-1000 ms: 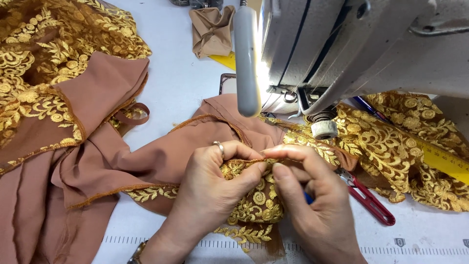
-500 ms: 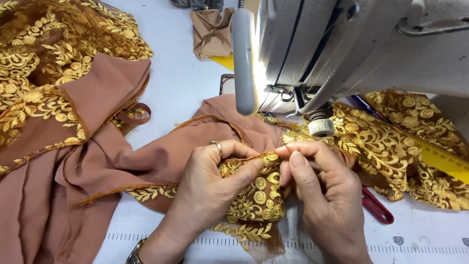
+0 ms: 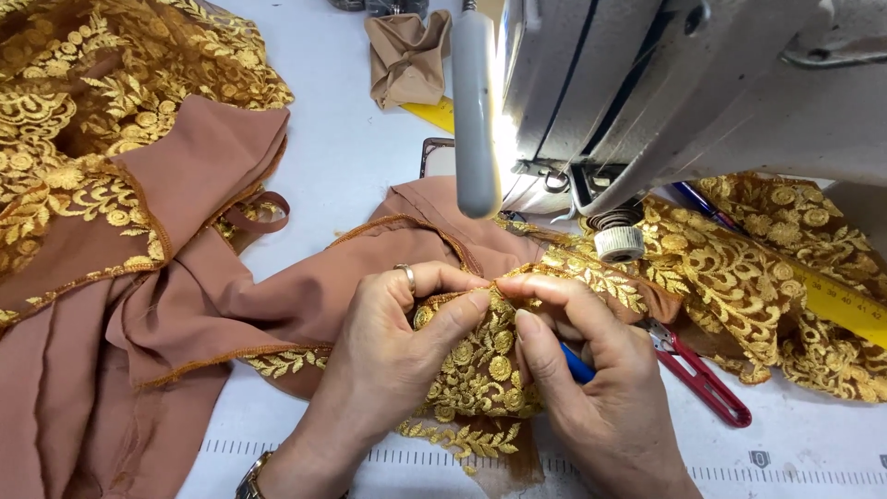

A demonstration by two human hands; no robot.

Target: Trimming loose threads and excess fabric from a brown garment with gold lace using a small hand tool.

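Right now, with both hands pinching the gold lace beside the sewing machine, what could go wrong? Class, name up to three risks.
1. The right hand holds a blue-handled tool against the gold lace; its tip is hidden, so it might snag the lace or prick the left hand.
2. The red snips lie half under the lace beside the right hand, so they could catch the fabric or a finger.
3. The brown fabric trails under the sewing machine, so a tug might drag it.
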